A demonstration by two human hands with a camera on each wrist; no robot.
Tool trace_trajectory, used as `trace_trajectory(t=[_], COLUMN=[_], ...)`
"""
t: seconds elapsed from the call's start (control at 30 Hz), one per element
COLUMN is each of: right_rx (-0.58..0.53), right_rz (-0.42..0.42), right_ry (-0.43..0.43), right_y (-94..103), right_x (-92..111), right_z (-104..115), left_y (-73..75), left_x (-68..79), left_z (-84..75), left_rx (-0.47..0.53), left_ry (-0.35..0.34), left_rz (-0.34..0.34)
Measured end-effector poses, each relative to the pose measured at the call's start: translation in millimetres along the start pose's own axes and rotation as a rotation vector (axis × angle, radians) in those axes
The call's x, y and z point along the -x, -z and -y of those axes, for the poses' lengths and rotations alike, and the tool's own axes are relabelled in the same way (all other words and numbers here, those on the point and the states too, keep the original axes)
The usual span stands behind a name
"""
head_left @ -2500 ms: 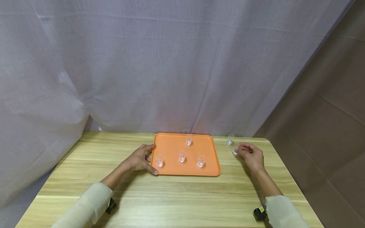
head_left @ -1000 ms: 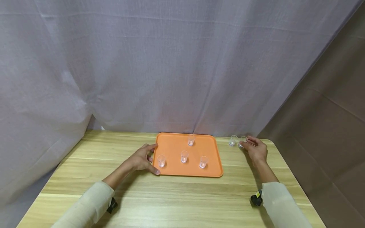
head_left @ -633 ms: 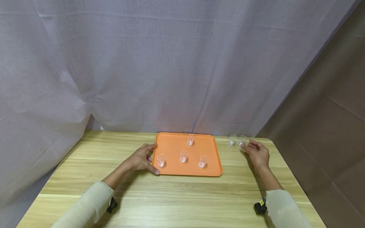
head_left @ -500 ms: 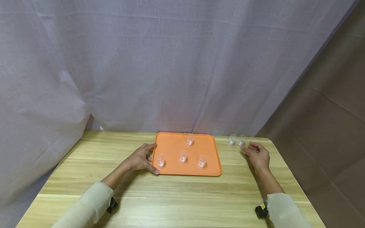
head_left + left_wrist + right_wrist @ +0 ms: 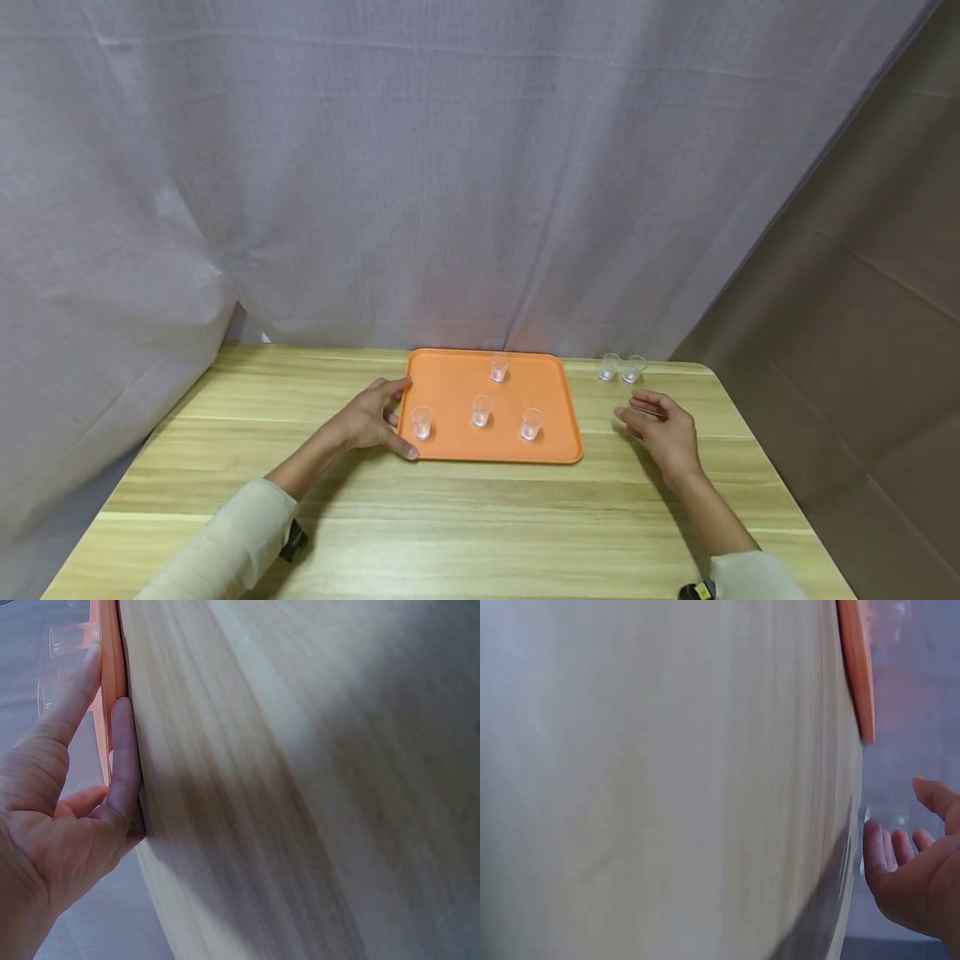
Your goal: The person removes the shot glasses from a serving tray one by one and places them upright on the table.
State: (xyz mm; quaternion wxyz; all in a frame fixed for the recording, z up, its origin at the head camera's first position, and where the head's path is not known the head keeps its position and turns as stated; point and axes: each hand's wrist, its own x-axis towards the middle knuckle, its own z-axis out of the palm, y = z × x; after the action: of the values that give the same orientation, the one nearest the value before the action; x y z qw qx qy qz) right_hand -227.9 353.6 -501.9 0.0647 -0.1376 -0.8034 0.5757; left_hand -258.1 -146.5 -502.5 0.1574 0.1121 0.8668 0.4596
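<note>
My left hand (image 5: 369,414) rests at the left end of an orange tray (image 5: 450,375), thumb by its front corner and index finger along its left rim. Close up in the left wrist view, the fingers of that hand (image 5: 82,810) lie nearly straight against the tray edge (image 5: 114,660). Several small clear glasses stand upright on the tray, one of them a front-left glass (image 5: 422,423). My right hand (image 5: 663,433) hovers over the table right of the tray, loosely bent and holding nothing. Beyond its fingertips stand two more upright clear glasses, the left one (image 5: 608,368) and the right one (image 5: 633,370).
The light wooden table (image 5: 450,533) carries everything. A grey curtain (image 5: 450,183) hangs right behind its back edge, and a brown cloth (image 5: 847,333) lines the right side.
My right hand carried a glass back, set it down beside the other glass at the back right, let go, then drew toward me. The left hand and tray stayed put.
</note>
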Motion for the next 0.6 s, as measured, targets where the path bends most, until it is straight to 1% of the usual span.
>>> trace_trajectory(t=[0.13,0.33,0.43,0.6], right_rx=[-0.041,-0.053,-0.074,-0.102], right_rz=[0.043,0.106,0.151,0.255], right_ry=[0.005,0.075,0.109,0.131], right_y=[-11.9,-31.5,-41.0,-58.2], right_x=[13,35,43,52], right_z=[6,18,25,30], left_y=[0.0,-0.2,-0.3,-0.7], left_x=[0.3,-0.2,-1.0,-1.5], left_z=[0.6,1.9,2.1,2.2], left_rx=[0.007,0.018,0.023,0.011], left_ry=[0.002,-0.003,-0.004,-0.001], left_rz=[0.002,0.004,0.005,0.003])
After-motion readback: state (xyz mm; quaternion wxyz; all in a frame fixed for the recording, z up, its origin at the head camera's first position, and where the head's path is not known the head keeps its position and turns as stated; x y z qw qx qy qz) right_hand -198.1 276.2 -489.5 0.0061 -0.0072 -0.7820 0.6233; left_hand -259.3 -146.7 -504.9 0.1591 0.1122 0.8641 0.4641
